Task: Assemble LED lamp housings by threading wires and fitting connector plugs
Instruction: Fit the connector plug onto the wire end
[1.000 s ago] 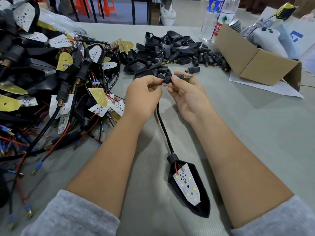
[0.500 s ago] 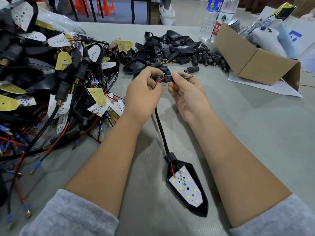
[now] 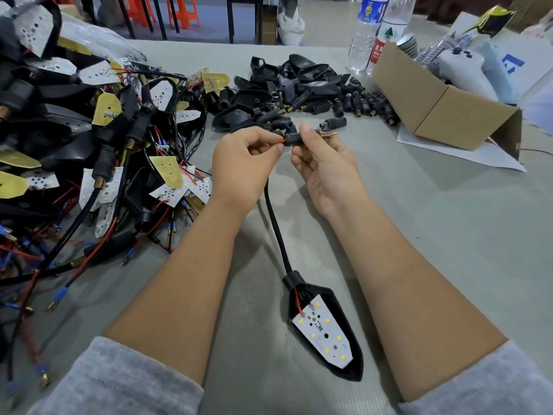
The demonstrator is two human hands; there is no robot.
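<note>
Nearest, the lamp housing [image 3: 324,333] lies on the table, its black cable [image 3: 276,226] running away to the hands. The left hand [image 3: 244,163] pinches the red wire [image 3: 276,142]; the right hand [image 3: 324,163] pinches the connector plug [image 3: 294,138] — axis crosswise, wire entering from the left.

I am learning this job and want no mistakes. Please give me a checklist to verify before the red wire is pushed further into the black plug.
1. Left hand pinches the red wire: ok.
2. Right hand grips the black plug: ok.
3. Wire enters the plug's left end: ok.
4. Brass tip protrudes at the right end: ok.
5. Wire fully seated inside: cannot tell.
6. Lamp housing lies on the table, black cable slack: ok.
</note>
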